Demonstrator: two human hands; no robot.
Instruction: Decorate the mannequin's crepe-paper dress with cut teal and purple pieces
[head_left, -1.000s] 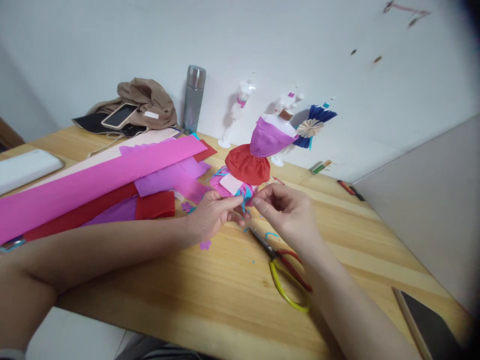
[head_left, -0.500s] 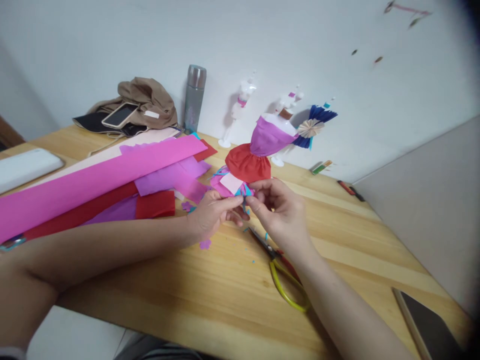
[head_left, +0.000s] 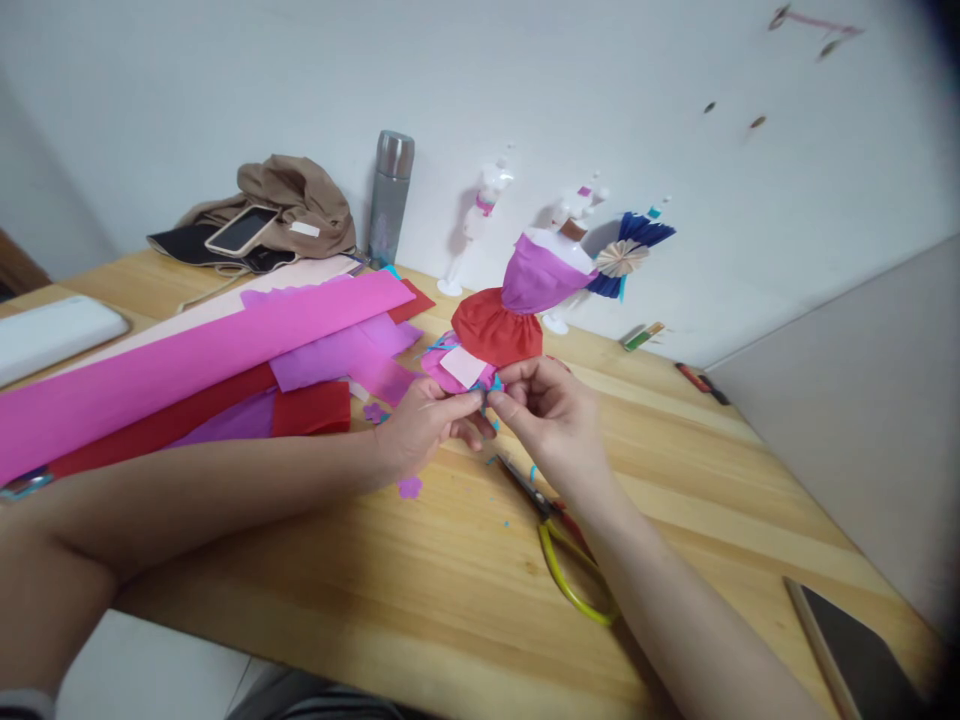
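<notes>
My left hand (head_left: 421, 428) and my right hand (head_left: 549, 413) meet fingertip to fingertip over the wooden table (head_left: 450, 560), both pinching a small blue paper scrap (head_left: 486, 389). Just behind them lies a pink and blue paper piece (head_left: 454, 366) at the foot of a mannequin with a red paper skirt (head_left: 496, 327) and a purple paper top (head_left: 538, 278). Scissors with yellow and red handles (head_left: 559, 545) lie under my right wrist.
Long pink, red and purple crepe paper sheets (head_left: 202, 365) cover the table's left. At the back stand a grey flask (head_left: 389, 198), a brown bag with a phone (head_left: 274, 215), two white mannequins (head_left: 480, 215) and a blue paper fan (head_left: 628, 250). A dark tablet (head_left: 855, 650) lies front right.
My right hand has moved left until its fingertips meet my left hand's on the blue scrap. My left hand has hardly moved.
</notes>
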